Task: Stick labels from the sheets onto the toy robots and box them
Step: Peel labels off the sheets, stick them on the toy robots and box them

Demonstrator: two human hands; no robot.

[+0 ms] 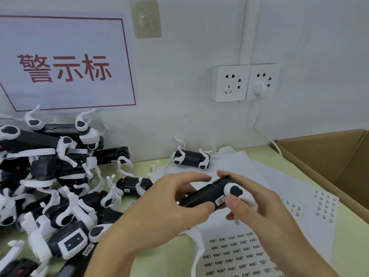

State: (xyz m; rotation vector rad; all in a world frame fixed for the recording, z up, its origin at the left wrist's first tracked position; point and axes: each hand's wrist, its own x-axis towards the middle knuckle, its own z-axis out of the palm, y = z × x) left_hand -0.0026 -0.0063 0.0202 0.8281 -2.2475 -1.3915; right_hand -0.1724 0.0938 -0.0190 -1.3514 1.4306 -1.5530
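1. Black plastic with white joints: that is the toy robot [215, 193] held between both hands, above the white label sheets [235, 254] on the worktop [171, 254].
2. Left hand [165, 204] has its fingers curled round the left end of the body, thumb pressing on the near edge and index finger reaching over the top.
3. Right hand [257, 202] holds the other end, fingers wrapped behind the round white joint and thumb pressed beside a small label [219, 201] already on the near face.
4. The robot's long axis runs from lower left to upper right, tilted up at the right hand's end. So the labelled face looks toward the person and the far end points roughly at the cardboard box [329, 162].
5. That box stands open at the right edge of the worktop, well apart from the hands but on the right hand's side. My guess is the right hand would carry the robot there, sweeping right and away along the robot's own axis.
6. Further out, another sheet with small printed labels [325, 206] lies between the hands and the box.
7. Heaped on the left is a pile of toy robots [60, 186], nearer the left hand, and one lone robot [191, 158] sits against the wall.
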